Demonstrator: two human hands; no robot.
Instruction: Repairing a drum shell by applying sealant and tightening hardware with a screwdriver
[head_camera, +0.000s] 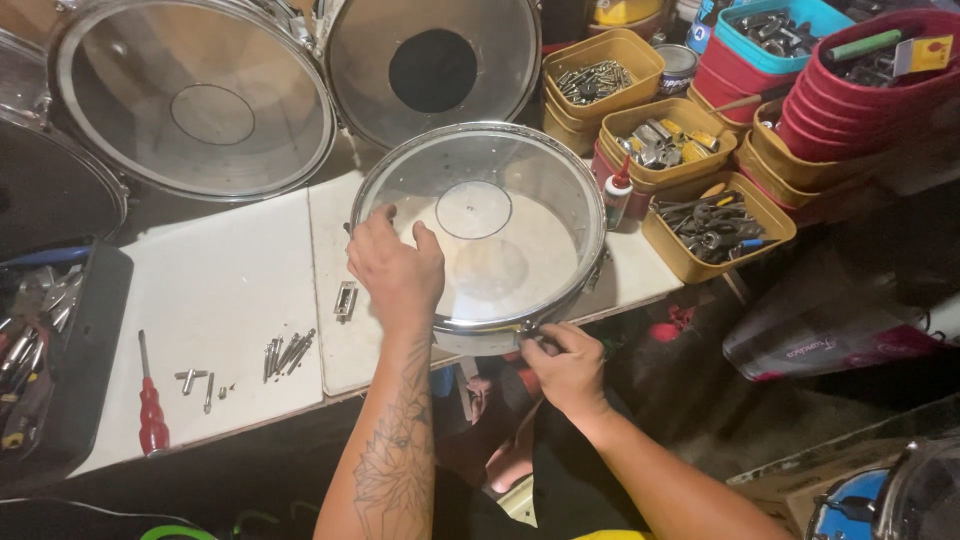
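The snare drum lay flat on the white tabletop, clear head facing up, its near rim overhanging the table edge. The left hand rested on the head's left portion, fingers loosely spread, gripping nothing. The right hand was at the near rim, fingers pinched on a small fitting too small to identify. Loose tension rods and a red-handled screwdriver lay left of the drum.
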